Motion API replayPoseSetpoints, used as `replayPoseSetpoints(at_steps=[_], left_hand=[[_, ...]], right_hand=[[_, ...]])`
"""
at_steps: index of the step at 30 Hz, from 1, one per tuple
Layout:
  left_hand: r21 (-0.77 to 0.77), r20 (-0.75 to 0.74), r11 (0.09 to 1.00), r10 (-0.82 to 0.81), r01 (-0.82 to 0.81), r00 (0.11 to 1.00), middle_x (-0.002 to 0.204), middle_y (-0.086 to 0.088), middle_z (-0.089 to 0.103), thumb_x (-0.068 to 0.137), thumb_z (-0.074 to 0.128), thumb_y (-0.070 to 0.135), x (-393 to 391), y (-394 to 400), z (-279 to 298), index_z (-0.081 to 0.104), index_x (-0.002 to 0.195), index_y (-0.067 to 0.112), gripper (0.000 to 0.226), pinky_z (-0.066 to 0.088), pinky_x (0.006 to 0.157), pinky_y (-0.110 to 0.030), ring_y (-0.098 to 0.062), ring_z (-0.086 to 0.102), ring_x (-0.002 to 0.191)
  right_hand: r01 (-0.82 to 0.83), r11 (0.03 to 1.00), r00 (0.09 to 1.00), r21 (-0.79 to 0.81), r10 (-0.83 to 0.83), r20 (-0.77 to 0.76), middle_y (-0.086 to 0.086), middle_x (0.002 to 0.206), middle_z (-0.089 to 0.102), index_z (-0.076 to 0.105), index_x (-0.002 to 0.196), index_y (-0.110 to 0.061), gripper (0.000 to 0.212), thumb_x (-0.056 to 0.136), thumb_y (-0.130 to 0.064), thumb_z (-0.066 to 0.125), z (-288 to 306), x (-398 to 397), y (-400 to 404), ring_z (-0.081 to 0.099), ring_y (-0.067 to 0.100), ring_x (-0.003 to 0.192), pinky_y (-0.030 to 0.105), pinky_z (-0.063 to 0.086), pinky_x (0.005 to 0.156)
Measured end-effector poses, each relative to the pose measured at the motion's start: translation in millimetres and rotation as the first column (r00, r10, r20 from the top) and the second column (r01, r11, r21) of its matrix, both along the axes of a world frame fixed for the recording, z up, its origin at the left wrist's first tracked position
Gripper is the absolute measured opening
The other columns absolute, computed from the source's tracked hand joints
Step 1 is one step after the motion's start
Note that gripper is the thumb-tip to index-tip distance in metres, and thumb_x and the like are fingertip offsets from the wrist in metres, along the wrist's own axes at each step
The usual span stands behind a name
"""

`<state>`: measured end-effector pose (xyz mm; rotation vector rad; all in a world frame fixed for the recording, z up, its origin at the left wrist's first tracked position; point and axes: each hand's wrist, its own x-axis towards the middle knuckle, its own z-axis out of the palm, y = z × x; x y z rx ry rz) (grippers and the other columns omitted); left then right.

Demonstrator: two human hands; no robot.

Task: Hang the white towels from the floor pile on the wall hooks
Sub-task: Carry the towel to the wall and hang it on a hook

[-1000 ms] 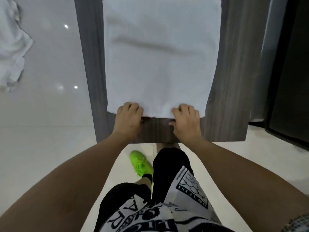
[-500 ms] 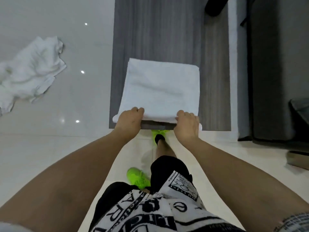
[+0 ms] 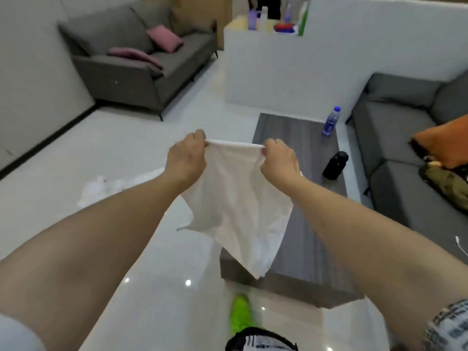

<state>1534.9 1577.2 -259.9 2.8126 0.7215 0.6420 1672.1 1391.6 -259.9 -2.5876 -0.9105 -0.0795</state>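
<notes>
A white towel [image 3: 235,206] hangs in the air in front of me, stretched by its top edge between both hands. My left hand [image 3: 186,158] pinches the left top corner and my right hand [image 3: 277,159] pinches the right top corner. The cloth droops down over the near end of the grey coffee table [image 3: 301,249]. The pile of white towels [image 3: 114,186] lies on the glossy floor to the left, partly hidden behind my left forearm. No wall hooks are in view.
A clear water bottle [image 3: 331,121] and a black bottle [image 3: 335,165] stand on the table's far right. Grey sofas stand at back left [image 3: 141,62] and at right [image 3: 410,148]. A white partition wall [image 3: 291,72] rises behind the table.
The towel lay folded on the table with both hands on its near edge. Now both hands have lifted it off, and it hangs unfolded. My view has risen from the table to the room.
</notes>
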Motion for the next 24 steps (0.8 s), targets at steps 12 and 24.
replayPoseSetpoints(at_steps=[12, 24], left_hand=[[0.285, 0.226, 0.879, 0.325, -0.382, 0.918, 0.092, -0.020, 0.062, 0.100, 0.042, 0.020, -196, 220, 233, 0.049, 0.097, 0.011, 0.012, 0.035, 0.063, -0.037, -0.040, 0.057, 0.079], [0.511, 0.147, 0.577, 0.672, -0.637, 0.726, 0.094, -0.014, 0.065, 0.098, 0.045, 0.022, -446, 344, 329, 0.052, 0.096, 0.015, 0.011, 0.042, 0.063, -0.037, -0.038, 0.061, 0.083]], right_hand=[[-0.636, 0.741, 0.735, 0.216, 0.496, 0.462, 0.001, 0.078, 0.063, 0.058, 0.087, -0.020, 0.038, 0.092, -0.053, 0.040, 225, -106, 280, 0.052, 0.023, 0.068, 0.035, 0.041, 0.064], [-0.941, 0.226, 0.333, 0.252, 0.755, 0.565, 0.008, 0.082, 0.070, 0.061, 0.089, -0.019, 0.039, 0.094, -0.056, 0.048, 302, -307, 560, 0.064, 0.036, 0.080, 0.032, 0.039, 0.060]])
